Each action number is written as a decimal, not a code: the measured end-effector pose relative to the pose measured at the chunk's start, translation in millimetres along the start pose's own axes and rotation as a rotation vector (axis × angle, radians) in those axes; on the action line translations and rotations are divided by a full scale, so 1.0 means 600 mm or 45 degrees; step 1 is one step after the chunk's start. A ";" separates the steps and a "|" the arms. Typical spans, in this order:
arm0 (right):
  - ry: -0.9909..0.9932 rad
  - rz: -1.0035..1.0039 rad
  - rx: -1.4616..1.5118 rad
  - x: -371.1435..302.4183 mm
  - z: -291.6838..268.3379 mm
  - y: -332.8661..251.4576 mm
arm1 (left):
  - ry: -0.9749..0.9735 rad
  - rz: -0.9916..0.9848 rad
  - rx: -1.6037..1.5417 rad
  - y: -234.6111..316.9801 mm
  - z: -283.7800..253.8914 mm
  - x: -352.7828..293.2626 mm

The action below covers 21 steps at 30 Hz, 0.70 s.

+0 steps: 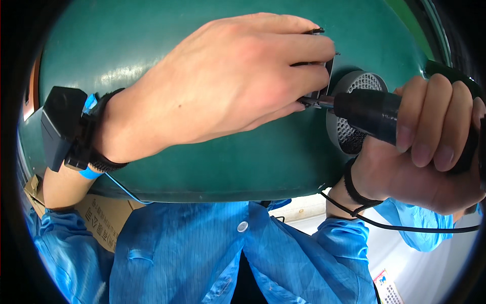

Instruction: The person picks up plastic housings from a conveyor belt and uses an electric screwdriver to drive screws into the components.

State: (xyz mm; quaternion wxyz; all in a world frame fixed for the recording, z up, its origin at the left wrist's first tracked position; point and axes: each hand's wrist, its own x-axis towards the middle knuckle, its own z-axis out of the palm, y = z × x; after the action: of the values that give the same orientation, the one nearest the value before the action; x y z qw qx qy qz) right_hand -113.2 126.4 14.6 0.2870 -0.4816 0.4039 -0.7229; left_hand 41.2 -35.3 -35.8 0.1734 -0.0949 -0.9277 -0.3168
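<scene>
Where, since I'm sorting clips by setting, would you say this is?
Probably an assembly workshop: there's a smooth green worktable, a black cylindrical screwdriver-like tool in the right hand, and a blue pinstriped work coat.

It's bright in here: light catches the left hand (263, 76) and throws pale glare across the green table (228, 169), upper left. The right hand (422, 152) looks duller; the floor (422, 268) nearly whites out. Edges bow toward black rims.
</scene>
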 end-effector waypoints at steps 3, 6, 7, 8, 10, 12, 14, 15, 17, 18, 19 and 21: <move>-0.014 0.005 -0.005 0.001 0.000 0.002 | -0.011 0.290 0.102 -0.021 0.001 0.015; -0.028 0.007 -0.015 0.002 -0.001 0.005 | -0.088 0.399 0.158 -0.030 -0.003 0.020; -0.024 0.008 -0.020 0.000 -0.002 0.005 | -0.113 0.403 0.161 -0.034 0.004 0.020; -0.026 0.003 -0.017 0.000 -0.002 0.003 | 0.102 0.455 0.116 -0.046 0.028 0.020; -0.033 -0.005 -0.012 0.001 -0.002 0.003 | 0.318 0.504 0.073 -0.054 0.051 0.019; -0.042 0.001 -0.010 0.003 0.000 0.001 | 0.394 0.504 0.087 -0.051 0.054 0.026; -0.047 0.000 -0.004 0.005 -0.003 0.000 | 0.381 0.502 0.099 -0.048 0.048 0.031; -0.047 -0.004 -0.002 0.005 -0.002 0.000 | 0.361 0.499 0.105 -0.045 0.039 0.030; -0.051 -0.005 0.004 0.006 -0.002 -0.001 | 0.207 0.466 0.088 -0.031 0.009 0.031; -0.053 0.000 0.006 0.006 -0.003 -0.001 | 0.141 0.448 0.076 -0.029 0.006 0.030; -0.059 -0.004 0.008 0.007 -0.003 -0.003 | 0.074 0.430 0.066 -0.027 0.002 0.032; -0.070 0.001 0.014 0.008 -0.002 -0.006 | 0.185 0.506 0.159 -0.031 0.013 0.032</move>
State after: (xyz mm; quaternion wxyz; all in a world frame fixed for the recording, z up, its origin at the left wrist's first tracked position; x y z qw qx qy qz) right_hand -116.0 124.5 19.5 0.3007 -0.4997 0.3921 -0.7115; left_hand 16.2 -43.6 -44.8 0.3045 -0.2420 -0.8935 -0.2244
